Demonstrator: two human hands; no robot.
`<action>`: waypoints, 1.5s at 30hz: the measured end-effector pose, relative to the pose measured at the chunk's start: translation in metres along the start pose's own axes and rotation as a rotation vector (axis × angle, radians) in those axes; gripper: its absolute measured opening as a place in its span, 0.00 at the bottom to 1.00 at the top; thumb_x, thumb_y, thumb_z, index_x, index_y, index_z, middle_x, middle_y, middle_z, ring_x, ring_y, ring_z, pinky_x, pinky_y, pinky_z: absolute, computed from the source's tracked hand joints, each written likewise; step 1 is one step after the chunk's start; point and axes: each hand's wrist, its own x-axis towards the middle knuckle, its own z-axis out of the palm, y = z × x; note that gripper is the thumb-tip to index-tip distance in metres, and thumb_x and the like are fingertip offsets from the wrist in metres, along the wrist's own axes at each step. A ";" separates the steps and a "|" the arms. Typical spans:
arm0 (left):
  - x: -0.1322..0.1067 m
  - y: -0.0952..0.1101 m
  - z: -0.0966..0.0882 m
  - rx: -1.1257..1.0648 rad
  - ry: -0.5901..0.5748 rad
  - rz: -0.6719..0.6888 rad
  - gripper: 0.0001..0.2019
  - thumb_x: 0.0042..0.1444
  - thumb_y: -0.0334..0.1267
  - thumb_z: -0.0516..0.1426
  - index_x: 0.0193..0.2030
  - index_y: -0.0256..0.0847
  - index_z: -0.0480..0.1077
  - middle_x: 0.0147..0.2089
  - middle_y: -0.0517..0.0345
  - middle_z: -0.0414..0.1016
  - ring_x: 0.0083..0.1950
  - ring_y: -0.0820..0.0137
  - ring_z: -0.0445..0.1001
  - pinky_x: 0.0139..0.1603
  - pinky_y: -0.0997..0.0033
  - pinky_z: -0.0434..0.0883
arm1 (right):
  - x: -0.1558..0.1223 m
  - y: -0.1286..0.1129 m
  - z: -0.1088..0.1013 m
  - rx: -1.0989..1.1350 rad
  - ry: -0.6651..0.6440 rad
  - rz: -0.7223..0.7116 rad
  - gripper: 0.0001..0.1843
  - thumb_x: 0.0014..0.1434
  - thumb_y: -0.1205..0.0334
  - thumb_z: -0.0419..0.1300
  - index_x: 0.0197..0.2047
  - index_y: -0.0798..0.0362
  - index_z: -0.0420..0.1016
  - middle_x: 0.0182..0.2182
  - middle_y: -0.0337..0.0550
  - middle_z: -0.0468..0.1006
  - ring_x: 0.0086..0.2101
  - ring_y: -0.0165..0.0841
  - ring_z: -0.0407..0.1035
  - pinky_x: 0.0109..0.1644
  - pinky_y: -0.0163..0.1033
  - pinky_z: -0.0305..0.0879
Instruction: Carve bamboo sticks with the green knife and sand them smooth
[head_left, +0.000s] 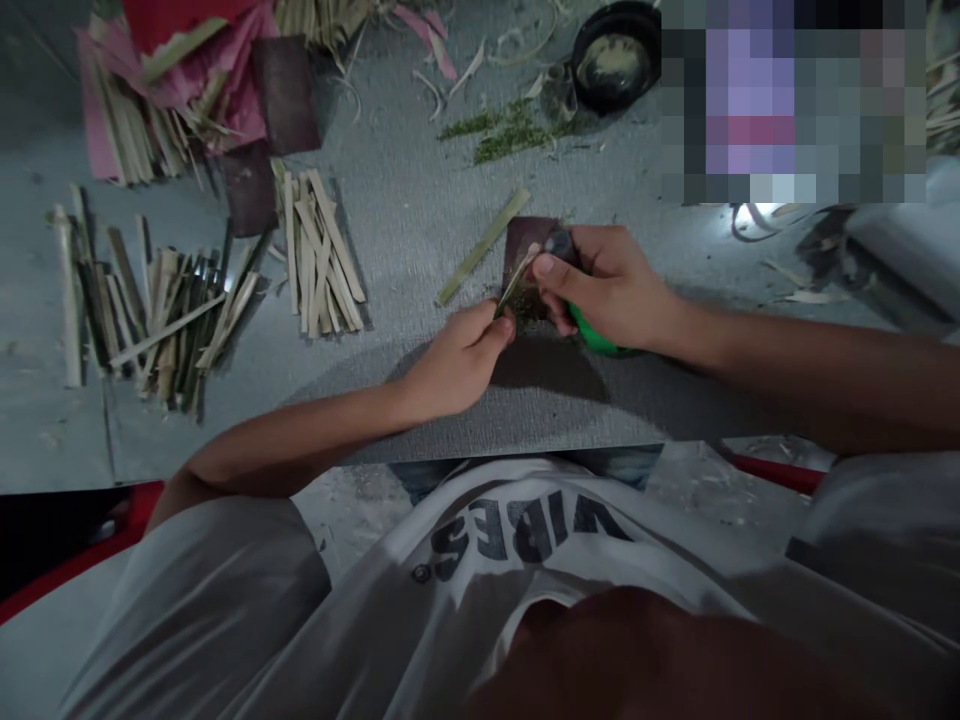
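Note:
My left hand [466,350] pinches the near end of a thin bamboo strip [517,280], which slants up to the right. Its far end meets the thumb of my right hand [611,280]. Closed in that right hand is a tool with a green handle [592,332]; a dark part of it shows above the fingers, and its working end is hidden. Beneath both hands lies a dark brown sheet [517,238], like sandpaper, with green shavings on it. A single flat green strip [484,245] rests just beyond my left hand.
Left of my hands lie a stack of pale strips [322,255] and a larger loose pile [165,310]. Pink wrapping [244,85] with more strips is at the far left. Green shavings [517,135] and a black bowl [616,55] are at the back.

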 end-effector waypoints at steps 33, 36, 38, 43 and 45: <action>0.004 0.023 -0.001 -0.610 -0.151 -0.297 0.26 0.91 0.46 0.56 0.33 0.46 0.63 0.26 0.70 0.58 0.22 0.78 0.49 0.22 0.85 0.57 | -0.016 0.004 0.007 0.229 -0.259 0.078 0.33 0.82 0.29 0.80 0.42 0.48 0.79 0.28 0.35 0.81 0.21 0.30 0.74 0.22 0.31 0.69; 0.004 0.025 -0.001 -0.605 -0.143 -0.323 0.27 0.90 0.45 0.55 0.32 0.45 0.64 0.26 0.69 0.57 0.21 0.79 0.48 0.21 0.86 0.55 | -0.019 -0.002 0.007 0.233 -0.288 0.135 0.31 0.83 0.32 0.80 0.41 0.49 0.82 0.28 0.36 0.81 0.21 0.30 0.75 0.23 0.31 0.71; 0.003 0.026 -0.002 -0.605 -0.145 -0.333 0.26 0.87 0.41 0.55 0.31 0.45 0.64 0.26 0.69 0.56 0.21 0.79 0.48 0.20 0.85 0.54 | -0.019 -0.003 0.006 0.254 -0.284 0.142 0.31 0.84 0.32 0.80 0.42 0.49 0.83 0.27 0.36 0.81 0.22 0.30 0.75 0.24 0.32 0.72; 0.003 0.025 -0.003 -0.611 -0.179 -0.311 0.24 0.83 0.38 0.55 0.29 0.44 0.63 0.24 0.68 0.55 0.21 0.78 0.49 0.21 0.85 0.55 | -0.016 0.005 0.006 0.279 -0.317 0.135 0.32 0.82 0.31 0.81 0.43 0.50 0.83 0.26 0.34 0.79 0.22 0.31 0.74 0.24 0.32 0.75; 0.004 0.023 -0.003 -0.610 -0.188 -0.314 0.24 0.83 0.39 0.55 0.30 0.45 0.64 0.24 0.69 0.55 0.21 0.78 0.49 0.21 0.85 0.57 | -0.015 0.008 0.006 0.277 -0.330 0.140 0.32 0.82 0.31 0.81 0.43 0.51 0.84 0.26 0.34 0.79 0.23 0.30 0.74 0.26 0.32 0.77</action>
